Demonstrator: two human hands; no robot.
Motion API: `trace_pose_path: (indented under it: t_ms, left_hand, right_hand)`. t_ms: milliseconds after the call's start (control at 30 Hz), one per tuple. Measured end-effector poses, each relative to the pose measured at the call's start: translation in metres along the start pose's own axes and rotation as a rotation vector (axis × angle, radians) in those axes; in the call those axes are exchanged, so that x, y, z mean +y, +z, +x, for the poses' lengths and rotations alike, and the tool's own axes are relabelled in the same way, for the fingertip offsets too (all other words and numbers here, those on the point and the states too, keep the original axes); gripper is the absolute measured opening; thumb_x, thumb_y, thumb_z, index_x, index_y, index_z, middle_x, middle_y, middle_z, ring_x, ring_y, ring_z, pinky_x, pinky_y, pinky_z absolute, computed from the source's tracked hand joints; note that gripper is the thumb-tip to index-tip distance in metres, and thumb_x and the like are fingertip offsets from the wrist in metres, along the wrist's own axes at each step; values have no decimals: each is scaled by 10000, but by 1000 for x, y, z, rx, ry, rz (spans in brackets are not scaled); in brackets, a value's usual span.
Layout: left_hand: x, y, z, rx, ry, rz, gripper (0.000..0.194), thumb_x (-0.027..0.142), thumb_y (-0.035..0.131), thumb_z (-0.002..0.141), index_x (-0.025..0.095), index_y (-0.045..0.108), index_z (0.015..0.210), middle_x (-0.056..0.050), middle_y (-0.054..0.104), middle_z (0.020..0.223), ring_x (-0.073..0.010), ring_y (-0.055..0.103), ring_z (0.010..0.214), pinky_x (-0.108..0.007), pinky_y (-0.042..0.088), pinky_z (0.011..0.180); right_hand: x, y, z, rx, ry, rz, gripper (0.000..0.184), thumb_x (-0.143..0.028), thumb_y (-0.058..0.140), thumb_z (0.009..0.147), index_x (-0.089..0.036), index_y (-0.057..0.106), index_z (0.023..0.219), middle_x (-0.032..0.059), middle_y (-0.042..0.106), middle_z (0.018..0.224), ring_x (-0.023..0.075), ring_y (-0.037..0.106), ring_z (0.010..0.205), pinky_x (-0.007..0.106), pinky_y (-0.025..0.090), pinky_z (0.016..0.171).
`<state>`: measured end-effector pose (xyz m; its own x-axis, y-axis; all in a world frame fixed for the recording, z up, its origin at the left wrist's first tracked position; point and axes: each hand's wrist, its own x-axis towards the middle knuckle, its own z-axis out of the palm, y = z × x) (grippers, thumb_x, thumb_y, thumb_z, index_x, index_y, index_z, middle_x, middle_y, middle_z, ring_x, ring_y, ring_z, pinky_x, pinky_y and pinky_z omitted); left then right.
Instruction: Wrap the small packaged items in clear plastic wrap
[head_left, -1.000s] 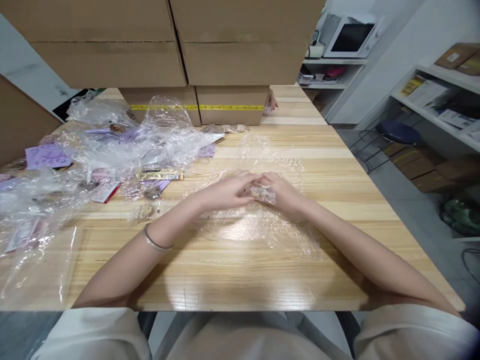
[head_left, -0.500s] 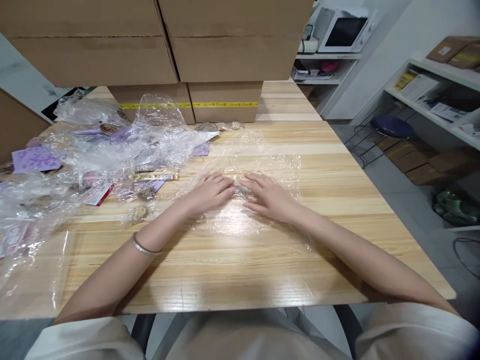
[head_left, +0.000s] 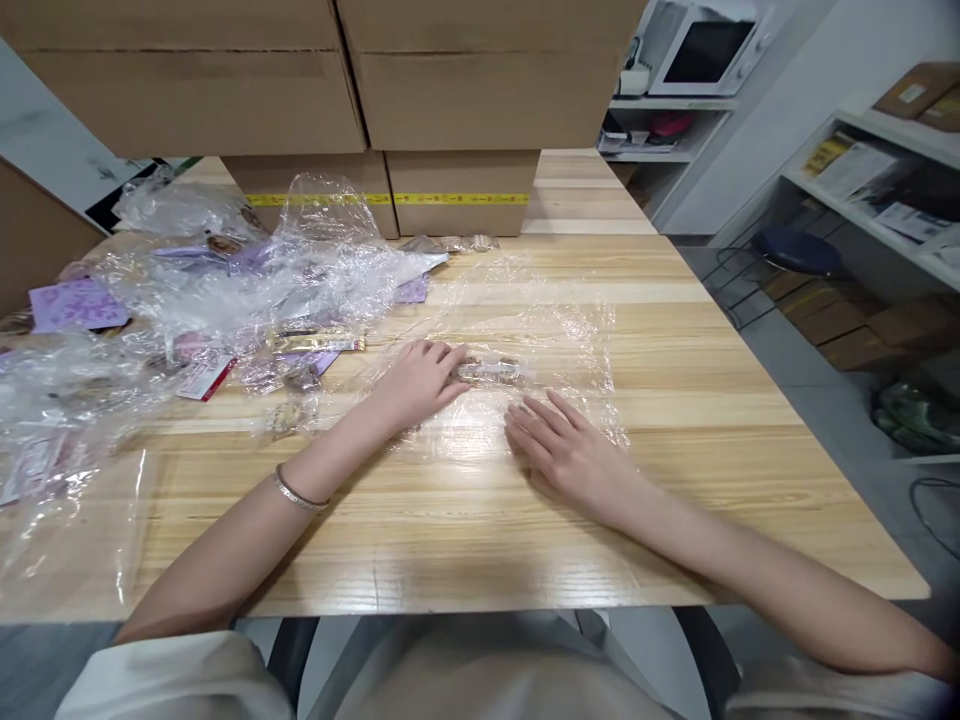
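A clear plastic sheet or bag [head_left: 555, 310] is spread flat over the wooden table in front of me. On or inside it lies a small, narrow packet [head_left: 491, 370] with whitish and brown parts; I cannot make out its contents. My left hand [head_left: 422, 385] rests on the plastic, fingers stretched toward the packet's left end. Nearer to me and to the right, my right hand [head_left: 562, 445] is over the plastic's lower right part with its fingers apart. Neither hand grips anything that I can see.
Crumpled clear wrapping [head_left: 247, 280] covers the table's left, mixed with purple cards [head_left: 79, 305], a gold sachet [head_left: 319, 341], a red-and-white packet [head_left: 206, 378] and a small beige piece [head_left: 285, 418]. Cardboard boxes [head_left: 480, 100] are stacked at the back. A blue stool [head_left: 796, 250] stands beyond the right edge.
My right hand has drawn back toward me and to the right, away from my left hand. The narrow packet between them now shows. My left hand has stayed nearly in place.
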<state>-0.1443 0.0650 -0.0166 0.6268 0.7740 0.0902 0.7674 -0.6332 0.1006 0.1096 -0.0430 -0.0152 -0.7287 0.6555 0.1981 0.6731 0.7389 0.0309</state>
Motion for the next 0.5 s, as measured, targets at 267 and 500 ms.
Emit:
trace_pose_path:
  t_ms: [267,500]
  left_hand:
    - [19,-41,-43,-233,240,-222,804,582,602,868,179,349,1516,-139,431,1543,-302,413,1407,-423,335,1160]
    - [-34,-37,-78,-290,-3,-157,596,280,529,867,176,495,1453,-103,432,1561,-274,397,1442,-451,303,1197]
  right_hand:
    - [40,-35,5,-100,253,106,281,-199,469,959,-182,742,1023,97,773,1018,257,725,924,392,571,781]
    - [81,-61,-17,-230,524,284,191,-274,562,822,-243,735,897,49,768,966,261,709,822,388,532,716]
